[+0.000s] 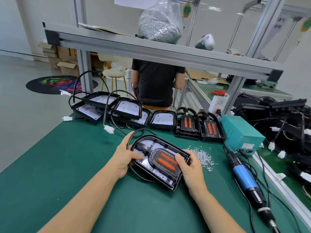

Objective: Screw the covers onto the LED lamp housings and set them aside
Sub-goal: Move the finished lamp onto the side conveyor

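In the head view the two forearms come up from the bottom edge to a black LED lamp housing (159, 163) held at the middle of the green bench mat (67, 165), tilted, its near corner low. The left hand (125, 158) grips the rounded far-left end, thumb laid inside on the white LED board, fingers curled round the rim; the right hand (190, 167) clasps the near-right edge, thumb pressing on the cover (165, 161) — a clear ribbed piece with two orange lenses — that sits inside the housing. The step in hand looks like seating the cover before driving screws: I would press it flat until its edge drops evenly all round, keep the black cable (134, 137) clear of the rim, then lay the housing flat on the mat so it cannot rock. The loose screws (202, 157) lie just right of the right hand, and the blue electric screwdriver (244, 177) rests beyond them, untouched. Two covered lamps (199, 123) stand at the back beside uncovered housings (114, 106). Writing: a label on the teal power supply (240, 132) and a sign at upper right are too blurred to read.
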Demonstrator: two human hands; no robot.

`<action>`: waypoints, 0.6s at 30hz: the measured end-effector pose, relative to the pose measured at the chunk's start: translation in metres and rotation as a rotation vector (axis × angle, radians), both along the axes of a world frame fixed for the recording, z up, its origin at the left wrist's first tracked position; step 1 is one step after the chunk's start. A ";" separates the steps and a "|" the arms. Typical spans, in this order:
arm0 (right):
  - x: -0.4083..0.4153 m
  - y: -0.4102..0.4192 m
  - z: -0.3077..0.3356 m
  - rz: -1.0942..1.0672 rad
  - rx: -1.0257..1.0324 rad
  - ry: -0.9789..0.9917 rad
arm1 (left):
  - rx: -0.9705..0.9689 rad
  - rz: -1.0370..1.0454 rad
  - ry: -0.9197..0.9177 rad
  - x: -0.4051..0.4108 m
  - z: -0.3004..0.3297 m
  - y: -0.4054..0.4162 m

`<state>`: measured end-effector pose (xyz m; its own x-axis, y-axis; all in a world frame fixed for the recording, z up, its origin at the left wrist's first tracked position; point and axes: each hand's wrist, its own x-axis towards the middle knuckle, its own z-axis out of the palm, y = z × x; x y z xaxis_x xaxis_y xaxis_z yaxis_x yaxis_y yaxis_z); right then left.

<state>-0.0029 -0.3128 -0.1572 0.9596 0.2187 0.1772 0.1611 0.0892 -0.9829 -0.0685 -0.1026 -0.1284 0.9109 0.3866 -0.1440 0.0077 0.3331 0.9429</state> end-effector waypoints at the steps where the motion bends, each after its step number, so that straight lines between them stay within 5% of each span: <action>1: 0.000 -0.001 0.000 0.009 0.001 0.004 | 0.029 -0.004 -0.009 0.000 0.002 0.000; 9: -0.001 -0.008 0.012 0.163 -0.025 0.121 | 0.158 -0.118 -0.110 0.002 0.017 0.012; 18: 0.011 -0.015 0.035 0.515 -0.274 0.315 | 0.305 -0.285 -0.098 0.015 0.040 0.028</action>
<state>0.0085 -0.3280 -0.1225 0.7170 0.6608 -0.2217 -0.1337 -0.1818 -0.9742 -0.0538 -0.0751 -0.0879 0.9912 0.1289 0.0300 -0.0350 0.0367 0.9987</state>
